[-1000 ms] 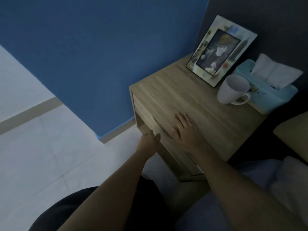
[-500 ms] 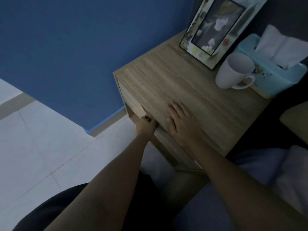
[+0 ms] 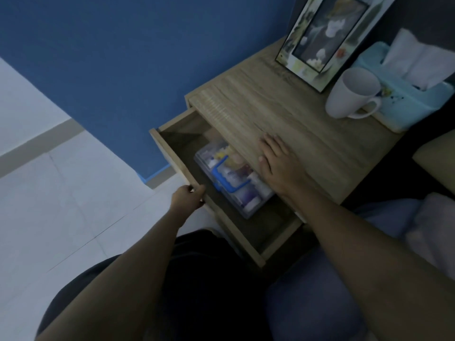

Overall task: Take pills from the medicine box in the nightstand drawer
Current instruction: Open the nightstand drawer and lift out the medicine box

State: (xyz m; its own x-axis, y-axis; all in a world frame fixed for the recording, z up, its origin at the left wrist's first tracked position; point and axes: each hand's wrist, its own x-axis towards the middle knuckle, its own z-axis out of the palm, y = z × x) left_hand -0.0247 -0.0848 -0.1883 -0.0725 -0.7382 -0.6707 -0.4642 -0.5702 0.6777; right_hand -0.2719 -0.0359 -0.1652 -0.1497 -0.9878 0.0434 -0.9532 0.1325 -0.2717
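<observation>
The wooden nightstand [image 3: 283,112] has its drawer [image 3: 172,153] pulled out toward me. Inside the drawer lies a clear plastic medicine box [image 3: 234,178] with a blue handle and several packets inside; its far side is hidden under the nightstand top. My left hand [image 3: 188,198] grips the drawer's front panel at its top edge. My right hand [image 3: 277,163] lies flat on the nightstand top near its front edge, fingers spread, just right of the box.
On the nightstand top stand a white mug [image 3: 349,94], a picture frame [image 3: 320,38] and a light blue tissue box [image 3: 403,94] at the back right. A blue wall [image 3: 123,57] is behind, white tiled floor [image 3: 61,193] to the left, bedding [image 3: 430,217] to the right.
My left hand has pulled the drawer out from shut to wide open, which uncovers the medicine box. My right hand stays flat on the top. The view has dropped closer.
</observation>
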